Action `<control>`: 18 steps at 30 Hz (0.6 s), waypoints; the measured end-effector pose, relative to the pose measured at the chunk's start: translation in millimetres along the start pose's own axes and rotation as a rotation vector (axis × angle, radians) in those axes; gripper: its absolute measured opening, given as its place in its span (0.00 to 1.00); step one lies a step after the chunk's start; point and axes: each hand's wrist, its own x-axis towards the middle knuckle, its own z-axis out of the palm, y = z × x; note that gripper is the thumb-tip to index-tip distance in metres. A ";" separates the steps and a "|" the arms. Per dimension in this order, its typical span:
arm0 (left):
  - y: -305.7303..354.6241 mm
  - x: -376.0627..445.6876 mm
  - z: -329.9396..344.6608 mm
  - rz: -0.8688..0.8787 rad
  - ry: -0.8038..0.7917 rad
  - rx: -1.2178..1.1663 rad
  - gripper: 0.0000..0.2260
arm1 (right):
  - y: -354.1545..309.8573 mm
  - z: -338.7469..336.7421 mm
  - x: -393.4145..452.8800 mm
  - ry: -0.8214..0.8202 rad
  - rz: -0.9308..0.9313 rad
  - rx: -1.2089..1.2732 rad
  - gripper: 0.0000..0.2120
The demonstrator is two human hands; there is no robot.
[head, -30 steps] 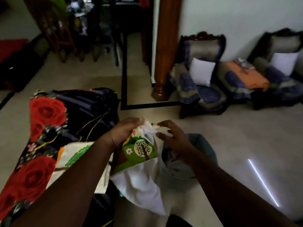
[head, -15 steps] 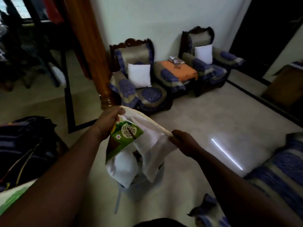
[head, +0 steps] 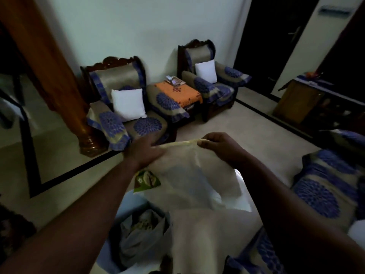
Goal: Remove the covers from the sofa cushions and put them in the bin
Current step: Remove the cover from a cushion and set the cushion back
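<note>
Cover [head: 189, 175] edge now apparently wider between hands.

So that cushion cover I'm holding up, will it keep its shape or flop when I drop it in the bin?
Likely floppy: the cushion cover sags in folds below the left hand and right hand. Probably light, since pinched fingers carry it. It should crumple into the bin.
</note>
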 end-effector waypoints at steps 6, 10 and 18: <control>67.0 55.0 45.0 0.187 -0.194 -0.436 0.11 | -25.1 -10.9 71.3 0.072 -0.116 -0.357 0.17; 70.2 98.7 38.5 0.071 0.089 -0.703 0.10 | 27.0 -20.6 90.8 0.059 -0.011 -0.510 0.34; 27.5 188.9 53.0 -0.015 0.184 -0.574 0.18 | 92.6 -40.4 181.5 0.441 0.118 -0.653 0.09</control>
